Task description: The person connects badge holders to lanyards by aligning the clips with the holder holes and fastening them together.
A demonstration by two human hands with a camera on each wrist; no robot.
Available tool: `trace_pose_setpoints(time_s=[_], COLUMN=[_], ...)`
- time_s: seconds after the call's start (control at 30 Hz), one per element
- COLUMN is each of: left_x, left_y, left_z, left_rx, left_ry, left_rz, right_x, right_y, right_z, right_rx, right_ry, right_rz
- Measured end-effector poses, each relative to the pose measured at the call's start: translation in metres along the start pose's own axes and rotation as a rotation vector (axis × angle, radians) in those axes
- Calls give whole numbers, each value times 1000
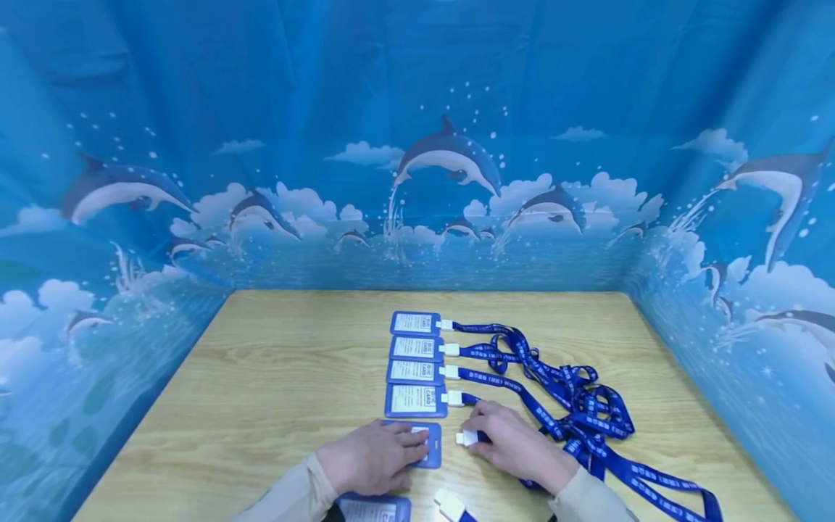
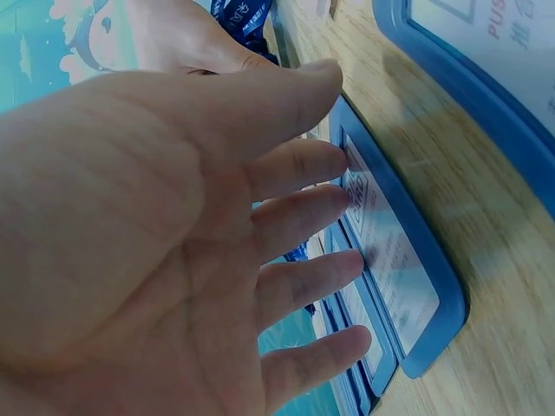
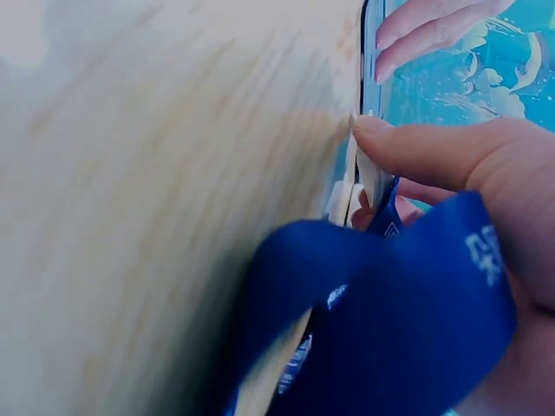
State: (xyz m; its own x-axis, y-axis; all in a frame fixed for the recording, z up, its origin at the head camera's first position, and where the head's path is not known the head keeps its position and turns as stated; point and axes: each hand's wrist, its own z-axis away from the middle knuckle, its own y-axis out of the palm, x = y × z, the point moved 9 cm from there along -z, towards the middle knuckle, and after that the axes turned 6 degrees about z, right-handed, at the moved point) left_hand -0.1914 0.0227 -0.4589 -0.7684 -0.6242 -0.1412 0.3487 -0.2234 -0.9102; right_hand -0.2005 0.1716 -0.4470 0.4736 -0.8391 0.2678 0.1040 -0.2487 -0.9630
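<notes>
My left hand (image 1: 373, 458) lies with straight, slightly spread fingers on a blue card holder (image 1: 433, 449). In the left wrist view its fingertips touch the face of that holder (image 2: 399, 251), over the printed card. To the right, my right hand (image 1: 512, 444) pinches the white plastic clip (image 1: 466, 438) of a blue lanyard between thumb and fingers. The clip points at the holder's slotted end, a small gap apart. Close to the right wrist camera, the lanyard strap (image 3: 373, 321) loops below the hand and covers part of it.
Above the hands, several blue card holders (image 1: 414, 400) lie in a column, each joined by a white clip (image 1: 455, 398) to a lanyard. Their straps (image 1: 593, 420) tangle at the right. Near the front edge are another holder (image 1: 375, 510) and a loose clip (image 1: 450, 505).
</notes>
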Motion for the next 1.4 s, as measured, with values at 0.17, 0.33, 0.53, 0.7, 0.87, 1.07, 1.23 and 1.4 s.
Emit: trace_pose_setpoints(time_s=[0.17,0.33,0.53,0.7,0.87,1.07,1.23,1.4], left_x=[0,0,0,-2,-3,-5,-7,-7], left_y=[0,1,3,2,3,3,4,4], left_z=[-1,-2,-4,-5,-6,-5,-6,-8], left_rx=[1,-4,7,-8,-11,-33,-27,-16], left_ry=[-3,-8,-15,-10,-12,1,13,7], left_rz=[10,9,1,-13,-15,-43,-15,7], right_x=[0,1,3,2,3,3,3,2], right_y=[7,10,12,15,15,14,17,17], right_z=[-4,-6,-8,-12,-14,-15,-18,-21], right_rx=[40,54,51,76,74,52,77,84], right_ry=[10,14,-1,1,-3,-18,-9,-2], right_rz=[-17,-32,-40,-31,-34,-35,-44,-50])
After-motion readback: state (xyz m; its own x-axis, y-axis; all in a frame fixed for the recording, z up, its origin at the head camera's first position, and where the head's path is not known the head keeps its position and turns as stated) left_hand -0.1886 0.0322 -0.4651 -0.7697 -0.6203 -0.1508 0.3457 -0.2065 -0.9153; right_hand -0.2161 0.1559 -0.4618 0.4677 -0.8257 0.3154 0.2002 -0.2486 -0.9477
